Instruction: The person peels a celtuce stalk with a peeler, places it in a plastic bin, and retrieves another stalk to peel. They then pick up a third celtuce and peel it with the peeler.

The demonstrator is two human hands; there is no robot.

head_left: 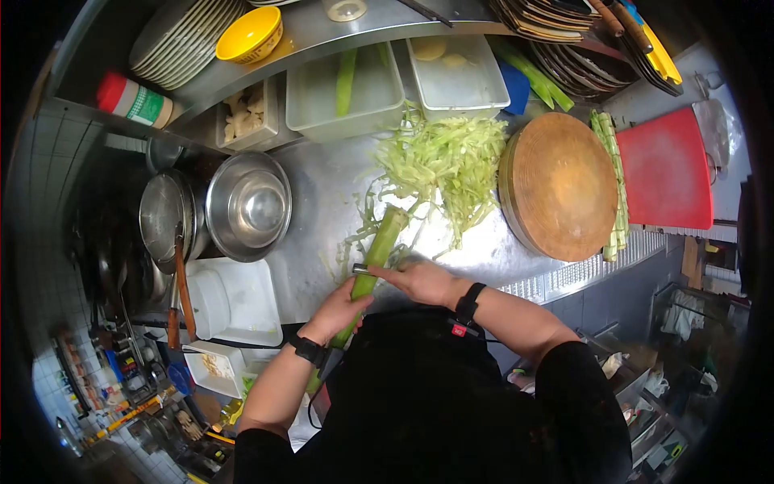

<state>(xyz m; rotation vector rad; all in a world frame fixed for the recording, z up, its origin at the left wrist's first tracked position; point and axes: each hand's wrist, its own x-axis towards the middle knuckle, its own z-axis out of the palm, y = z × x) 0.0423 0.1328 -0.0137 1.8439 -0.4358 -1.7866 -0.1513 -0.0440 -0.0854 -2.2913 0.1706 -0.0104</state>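
Note:
A long green celtuce stem slants over the near edge of the steel counter, its upper end toward the peelings. My left hand is wrapped round its lower part. In my right hand is a peeler, its metal head lying across the stem just above my left hand. A large heap of pale green peelings covers the counter beyond the stem, and loose strips are scattered beside it. The stem's lower end passes below my left wrist and is partly hidden.
A round wooden chopping board stands to the right, with peeled stems and a red board beyond it. Steel bowls are at the left. At the back, plastic tubs sit under a shelf holding plates.

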